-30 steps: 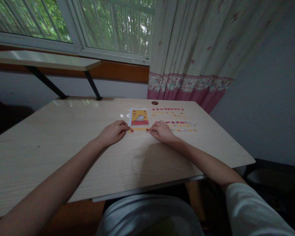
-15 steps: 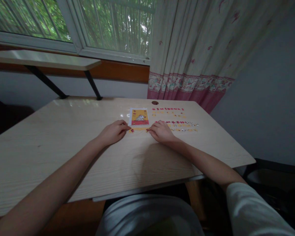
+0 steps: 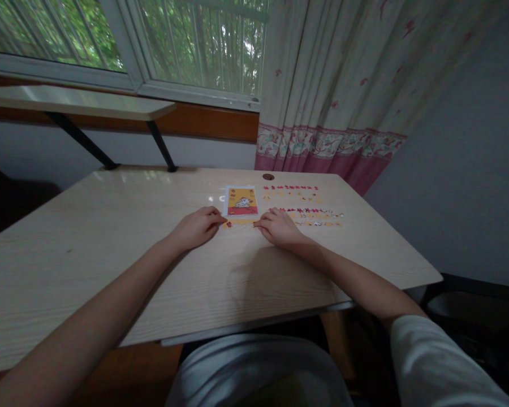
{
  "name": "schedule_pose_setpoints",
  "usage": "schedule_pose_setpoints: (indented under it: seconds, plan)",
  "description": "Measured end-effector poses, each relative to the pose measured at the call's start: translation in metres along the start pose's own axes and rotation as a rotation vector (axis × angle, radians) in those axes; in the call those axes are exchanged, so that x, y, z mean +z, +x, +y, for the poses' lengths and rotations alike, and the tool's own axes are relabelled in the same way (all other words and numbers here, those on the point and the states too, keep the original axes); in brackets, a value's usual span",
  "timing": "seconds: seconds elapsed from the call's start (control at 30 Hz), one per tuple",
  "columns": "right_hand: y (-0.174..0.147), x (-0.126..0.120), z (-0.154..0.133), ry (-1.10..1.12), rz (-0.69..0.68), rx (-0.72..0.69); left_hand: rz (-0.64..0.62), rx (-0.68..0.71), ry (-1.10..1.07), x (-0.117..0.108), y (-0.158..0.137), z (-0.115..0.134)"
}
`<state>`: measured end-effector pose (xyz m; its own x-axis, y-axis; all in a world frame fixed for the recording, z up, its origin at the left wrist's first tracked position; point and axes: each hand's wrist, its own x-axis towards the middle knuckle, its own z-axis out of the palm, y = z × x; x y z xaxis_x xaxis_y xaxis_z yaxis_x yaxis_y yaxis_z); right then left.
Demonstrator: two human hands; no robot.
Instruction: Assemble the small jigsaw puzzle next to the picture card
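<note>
On the desk lies a short yellow row of joined jigsaw puzzle pieces (image 3: 240,223), with a small dark red patch near each end. Thumb and fingers of my left hand (image 3: 199,227) are closed together at the row's left end. At its right end, my right hand (image 3: 280,227) pinches a jigsaw piece, mostly hidden by the fingertips. Just beyond the row is a picture card (image 3: 242,202) showing a white animal on yellow and red. Loose jigsaw pieces (image 3: 307,210) are spread in several lines to the right, partly covered by my right hand.
The pale wooden desk (image 3: 152,294) has a round cable hole (image 3: 268,177) near its back edge. A raised shelf (image 3: 110,105) on black brackets stands at the back left. Behind the desk hang a window and a floral curtain (image 3: 322,96). A dark chair (image 3: 470,311) is at the right.
My right fingertips have shifted slightly left over the row's right end, covering more of the dark red patch. My left hand stays nearly still. The view has shifted very slightly.
</note>
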<state>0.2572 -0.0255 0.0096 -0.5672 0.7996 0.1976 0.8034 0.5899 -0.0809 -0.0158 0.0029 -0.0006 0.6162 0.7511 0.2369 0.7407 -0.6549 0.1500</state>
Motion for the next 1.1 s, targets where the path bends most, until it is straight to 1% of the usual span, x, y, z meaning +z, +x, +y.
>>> schedule_pose_setpoints:
  seconds: [0.17,0.3,0.43,0.63,0.87,1.1]
  plan:
    - [-0.002,0.004,0.006,0.044,0.048,-0.001,0.009,0.016,0.023,-0.001,0.000,0.000]
    - [-0.002,0.004,0.009,0.046,0.110,0.079,0.038,0.086,0.017,-0.004,0.001,0.002]
    - [-0.001,0.005,0.010,0.045,0.121,0.120,0.026,0.142,-0.032,-0.005,0.001,0.006]
    - [0.003,0.007,0.009,0.040,0.113,0.144,-0.015,0.117,-0.031,-0.004,0.002,0.012]
    - [0.005,0.008,0.010,0.040,0.106,0.168,-0.023,0.101,-0.021,-0.004,0.003,0.015]
    - [0.006,0.010,0.010,0.035,0.113,0.172,-0.016,0.116,0.015,-0.005,0.003,0.017]
